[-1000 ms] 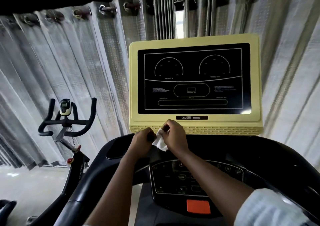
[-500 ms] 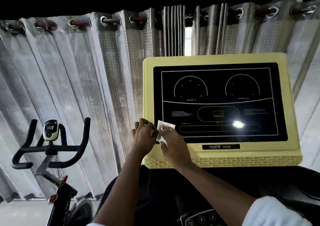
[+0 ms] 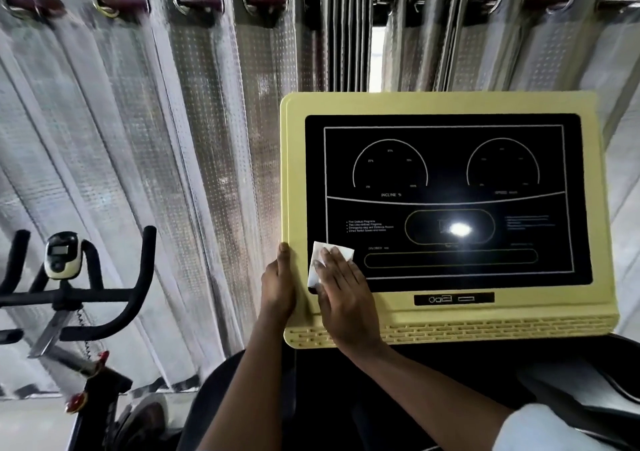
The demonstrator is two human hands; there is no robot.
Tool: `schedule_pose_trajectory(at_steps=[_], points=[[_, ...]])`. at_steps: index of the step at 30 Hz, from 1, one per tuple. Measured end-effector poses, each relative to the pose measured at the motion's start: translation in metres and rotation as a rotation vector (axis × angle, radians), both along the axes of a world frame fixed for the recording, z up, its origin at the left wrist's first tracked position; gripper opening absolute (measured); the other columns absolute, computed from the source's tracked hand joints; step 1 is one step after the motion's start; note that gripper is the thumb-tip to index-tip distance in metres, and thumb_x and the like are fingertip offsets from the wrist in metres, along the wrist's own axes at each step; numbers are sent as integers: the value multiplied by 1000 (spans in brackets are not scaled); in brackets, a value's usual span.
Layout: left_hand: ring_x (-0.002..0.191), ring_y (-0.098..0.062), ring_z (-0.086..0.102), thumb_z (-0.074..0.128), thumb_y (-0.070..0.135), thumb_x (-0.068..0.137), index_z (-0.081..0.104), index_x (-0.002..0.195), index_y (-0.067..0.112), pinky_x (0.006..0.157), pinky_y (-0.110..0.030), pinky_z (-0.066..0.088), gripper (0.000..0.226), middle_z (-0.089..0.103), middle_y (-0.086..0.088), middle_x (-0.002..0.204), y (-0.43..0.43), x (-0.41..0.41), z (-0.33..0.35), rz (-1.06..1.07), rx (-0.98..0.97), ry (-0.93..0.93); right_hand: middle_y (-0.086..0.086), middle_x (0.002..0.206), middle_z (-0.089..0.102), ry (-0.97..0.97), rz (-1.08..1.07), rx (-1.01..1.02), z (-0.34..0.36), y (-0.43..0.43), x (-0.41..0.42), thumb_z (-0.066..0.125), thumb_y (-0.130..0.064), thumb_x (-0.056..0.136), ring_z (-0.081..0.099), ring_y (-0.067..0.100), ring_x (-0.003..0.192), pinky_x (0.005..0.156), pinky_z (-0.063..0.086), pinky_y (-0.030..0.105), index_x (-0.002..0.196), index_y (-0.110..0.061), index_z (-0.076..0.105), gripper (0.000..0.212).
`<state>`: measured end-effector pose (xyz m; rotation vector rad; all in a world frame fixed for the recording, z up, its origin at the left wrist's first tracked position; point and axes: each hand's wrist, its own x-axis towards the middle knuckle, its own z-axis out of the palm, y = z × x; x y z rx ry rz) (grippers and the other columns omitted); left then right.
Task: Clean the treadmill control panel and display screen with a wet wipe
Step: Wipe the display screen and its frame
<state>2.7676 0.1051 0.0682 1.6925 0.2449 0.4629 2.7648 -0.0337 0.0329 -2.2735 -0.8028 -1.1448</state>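
Fingers [image 3: 337,260] of the right hand [image 3: 341,298] lie straight and close together, pressing the white wet wipe [image 3: 318,253] flat against the lower left corner of the black display screen [image 3: 450,173]. The left hand [image 3: 278,288] grips the left edge of the yellow frame [image 3: 294,173], thumb in front.

One yellow plastic treadmill console [image 3: 294,173] with one black rectangular display screen [image 3: 450,173], two white half-circle dials [image 3: 390,166] drawn on it, one white folded wet wipe [image 3: 315,260], two bare hands, left hand [image 3: 278,288] and right hand [image 3: 341,298], one black exercise bike [image 3: 69,295], two silver-grey eyelet curtains [image 3: 138,121]
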Motion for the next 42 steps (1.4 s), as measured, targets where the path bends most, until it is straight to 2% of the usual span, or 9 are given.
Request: schedule_pose_trajectory(at_steps=[7,12,17,20,22,30,33,37,42], points=[[54,-13,43,24,76,92,46,55,26,58,-33,36,66,47,7,51,1,7,-10,49,59,-89,3,165,27,115,-32,-62,8,-4,-2,46,-15,101,14,17,156,126,19,44,157,-13,32,58],[99,-48,61,21,90,81,57,105,-11,83,-58,51,110,58,-40,107,3,9,-13,80,37,-51,4,166,24,96,1,-191,-3,-8,-6,40,-25,106,13,18,156,123,23,46,157,-12,32,54],[124,-45,52,19,94,77,57,128,-2,102,-60,45,115,57,-32,129,-1,3,-8,80,22,-12,2,169,14,176,-93,-111,4,-9,-8,40,-28,106,5,16,157,127,15,43,160,-13,20,60],[92,-38,67,18,95,74,67,99,0,80,-52,55,109,68,-26,95,-6,-2,-4,134,27,-36,2,170,8,221,-43,-161,-4,1,-22,31,-34,107,0,17,157,127,13,43,161,-14,13,61],[59,-21,52,21,96,72,52,68,11,59,-38,45,91,52,-5,61,-11,-8,1,155,30,-83,0,170,6,205,-19,-235,3,1,-17,25,-38,108,-2,15,157,126,15,44,162,-15,10,60],[65,-26,56,24,78,90,57,74,8,63,-42,46,79,59,-20,74,-12,-4,-6,220,66,-57,-1,170,4,295,-87,-179,-20,-3,-37,32,-39,108,-3,14,157,126,13,41,162,-16,8,64],[59,-18,46,21,76,92,49,62,15,59,-35,38,73,51,-7,61,-13,-4,-4,222,134,-67,-1,170,6,235,-47,-275,-6,-9,-25,30,-39,109,-2,13,157,125,17,43,162,-15,9,62],[75,-19,56,23,68,97,67,102,7,64,-31,39,76,62,-7,83,-14,-6,-4,228,132,-51,1,170,9,277,-175,-116,2,-14,-22,32,-36,108,0,14,157,127,13,41,161,-14,14,61],[73,-24,55,19,71,95,66,94,6,63,-34,39,80,58,-6,76,-13,-4,-6,248,173,-75,2,170,4,289,-151,-143,-12,-4,-36,33,-39,108,-3,16,157,126,15,42,162,-12,8,65]])
